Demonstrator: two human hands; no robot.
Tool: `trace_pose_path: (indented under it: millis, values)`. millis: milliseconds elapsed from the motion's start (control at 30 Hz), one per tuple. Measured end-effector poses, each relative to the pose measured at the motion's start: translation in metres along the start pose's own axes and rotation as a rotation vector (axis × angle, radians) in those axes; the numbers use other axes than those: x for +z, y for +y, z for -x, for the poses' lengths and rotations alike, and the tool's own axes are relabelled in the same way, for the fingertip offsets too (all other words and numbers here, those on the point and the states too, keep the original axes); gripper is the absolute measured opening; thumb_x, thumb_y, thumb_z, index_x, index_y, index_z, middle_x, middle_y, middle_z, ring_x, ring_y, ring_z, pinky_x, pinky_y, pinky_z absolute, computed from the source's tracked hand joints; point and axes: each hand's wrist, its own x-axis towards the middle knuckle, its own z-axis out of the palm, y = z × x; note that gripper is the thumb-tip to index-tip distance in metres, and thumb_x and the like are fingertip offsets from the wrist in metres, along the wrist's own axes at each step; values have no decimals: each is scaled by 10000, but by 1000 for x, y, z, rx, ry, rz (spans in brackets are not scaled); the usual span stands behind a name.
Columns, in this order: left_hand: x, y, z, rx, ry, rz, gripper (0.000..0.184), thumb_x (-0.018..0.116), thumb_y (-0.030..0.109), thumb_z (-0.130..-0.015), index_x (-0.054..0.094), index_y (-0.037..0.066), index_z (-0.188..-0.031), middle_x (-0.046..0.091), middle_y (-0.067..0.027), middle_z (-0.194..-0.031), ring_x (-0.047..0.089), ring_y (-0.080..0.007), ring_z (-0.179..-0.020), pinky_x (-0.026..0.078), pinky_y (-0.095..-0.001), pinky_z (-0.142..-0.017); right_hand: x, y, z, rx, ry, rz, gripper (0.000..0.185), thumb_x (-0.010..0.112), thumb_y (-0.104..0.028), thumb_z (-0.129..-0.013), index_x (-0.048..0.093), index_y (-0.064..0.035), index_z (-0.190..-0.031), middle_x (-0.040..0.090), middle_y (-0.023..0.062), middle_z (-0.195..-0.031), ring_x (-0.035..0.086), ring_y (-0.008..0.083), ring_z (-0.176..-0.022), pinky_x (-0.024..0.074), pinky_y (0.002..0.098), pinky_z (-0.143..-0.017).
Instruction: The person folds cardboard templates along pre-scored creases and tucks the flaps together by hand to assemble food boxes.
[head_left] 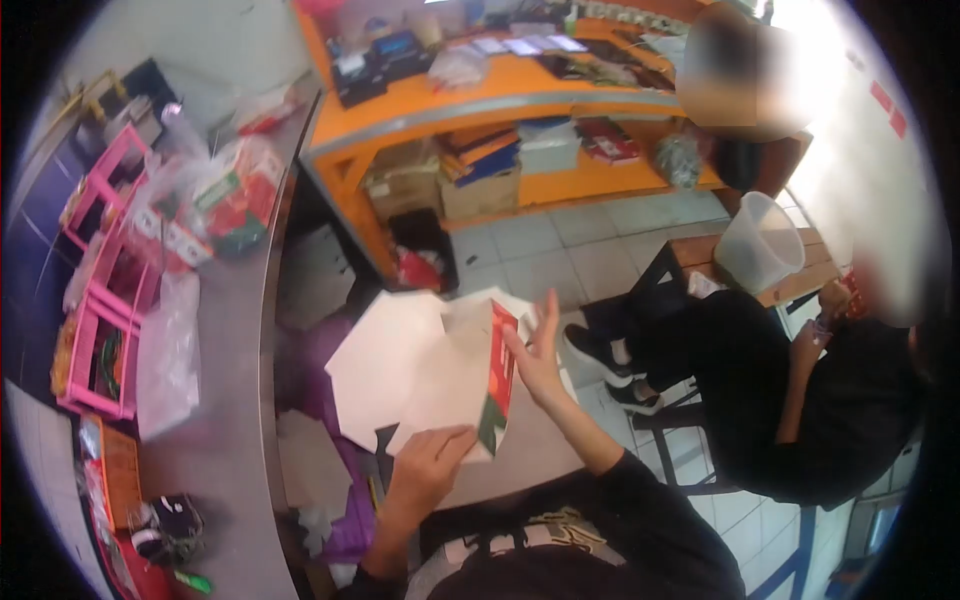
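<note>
A partly folded cardboard box (400,370), white inside with a red and green printed panel, lies over a grey surface in front of me. My left hand (430,475) grips the near edge of the cardboard, its fingers closed on it. On the right side, my right hand (537,350) touches the red panel with its thumb, and its other fingers are raised and spread apart. Some flaps of the cardboard stand up, while the wide white part spreads out to the left.
At left, a grey counter (225,400) holds pink racks (105,350), plastic bags and red-green packages (240,195). An orange workbench (450,105) stands ahead. To the right a person in black (800,400) sits beside a stool (700,250) bearing a clear bucket (760,245).
</note>
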Motion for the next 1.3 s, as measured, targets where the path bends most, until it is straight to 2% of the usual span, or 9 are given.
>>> trace_pose_path:
  millis: [67, 133, 267, 367, 433, 667, 867, 1033, 1300]
  values:
    - [-2, -2, -4, -58, -14, 6, 359, 576, -5, -748, 616, 61, -1099, 623, -71, -1066, 625, -252, -909, 508, -363, -762, 1, -20, 12, -703, -235, 674, 625, 603, -271, -903, 326, -51, -1419, 363, 164, -1436, 295, 351, -1366, 189, 419, -1133]
    - [-5, 6, -6, -65, -55, 25, 295, 586, 22, -765, 624, 76, -1053, 633, -73, -985, 630, -239, -875, 527, -334, -683, 7, -67, 21, -636, -791, 788, 611, 645, -209, -847, 395, -96, -1393, 411, 157, -1410, 255, 356, -1392, 126, 475, -1144]
    - [-10, 5, -14, -87, -123, 68, 265, 601, 28, -768, 624, 80, -1027, 634, -73, -937, 636, -243, -854, 536, -347, -652, 6, -83, 14, -508, -1095, 640, 283, 692, -227, -804, 605, -74, -1026, 613, 57, -1032, 552, 265, -1096, 92, 554, -1133]
    - [-6, -5, -10, -76, -97, 347, 232, 646, 38, -801, 613, 45, -1031, 633, -114, -916, 635, -282, -748, 519, -344, -626, 4, -83, 12, -478, -1000, 367, 235, 696, -310, -815, 596, -98, -816, 587, 7, -820, 548, 206, -860, 166, 508, -1089]
    - [-2, -8, -5, -265, -83, 628, 223, 657, 47, -829, 619, 19, -1047, 661, -88, -847, 645, -175, -718, 504, -306, -619, 12, -84, 19, -469, -915, 170, 318, 694, -366, -825, 561, -132, -656, 515, -47, -642, 485, 146, -671, 238, 435, -1004]
    - [1, -28, -9, -508, -335, 1300, 233, 604, 180, -931, 607, -43, -1000, 628, -31, -867, 567, -61, -766, 498, -224, -654, 21, -91, 24, -358, -1091, -13, 341, 688, -406, -809, 558, -119, -677, 514, -39, -654, 468, 158, -664, 299, 372, -895]
    - [18, -31, -9, -539, -322, 1362, 261, 586, 182, -943, 613, -55, -1050, 632, -36, -911, 582, -79, -819, 534, -264, -716, 39, -111, 45, -738, -837, 985, 218, 765, -148, -670, 621, -71, -815, 557, 19, -725, 515, 208, -699, 355, 321, -722]
    - [17, -27, -13, -575, -295, 1363, 221, 599, 155, -933, 612, -51, -1013, 651, -57, -900, 601, -92, -812, 530, -259, -710, 42, -111, 54, -722, -680, 1194, 217, 749, -114, -646, 645, -93, -835, 568, 34, -791, 548, 228, -776, 376, 334, -731]
    - [24, -10, -21, -668, -254, 1373, 200, 630, 63, -895, 533, -14, -1052, 683, -101, -867, 620, -108, -814, 496, -235, -657, 39, -129, 37, -456, -1169, 1168, 184, 726, -136, -645, 710, -72, -817, 603, 88, -854, 575, 287, -883, 442, 395, -744]
